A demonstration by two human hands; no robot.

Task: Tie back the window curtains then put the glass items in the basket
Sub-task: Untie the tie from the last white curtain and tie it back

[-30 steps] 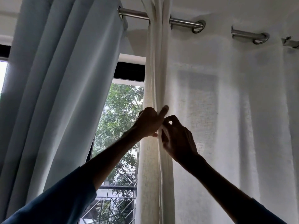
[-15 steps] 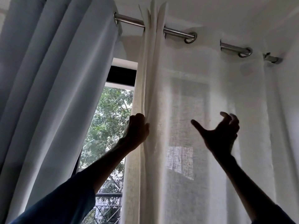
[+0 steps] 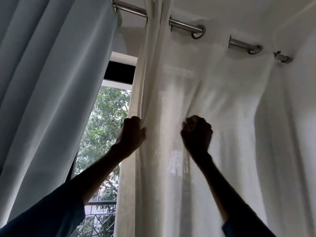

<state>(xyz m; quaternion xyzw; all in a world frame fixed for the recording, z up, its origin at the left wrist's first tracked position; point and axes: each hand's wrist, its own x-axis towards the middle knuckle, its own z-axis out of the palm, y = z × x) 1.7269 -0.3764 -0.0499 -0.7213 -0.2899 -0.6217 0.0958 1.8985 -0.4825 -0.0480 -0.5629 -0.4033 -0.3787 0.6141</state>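
A sheer white curtain (image 3: pixel 222 103) hangs from a steel rod (image 3: pixel 186 26) and fills the middle and right of the view. My left hand (image 3: pixel 131 134) grips its bunched left edge at about head height. A short way to the right, my right hand (image 3: pixel 196 132) is fisted around a fold of the same fabric, which puckers toward it. A pale blue curtain (image 3: pixel 51 82) hangs on the left. No glass items or basket are in view.
Between the two curtains a narrow strip of window (image 3: pixel 106 120) shows trees and a metal railing (image 3: pixel 99 204) outside. The ceiling is close above the rod. A wall bracket (image 3: pixel 282 57) holds the rod's right end.
My right hand, open and reaching right half a second ago, has closed on the white curtain and pulled fabric leftward. My left hand keeps its hold on the edge. The view has tilted up.
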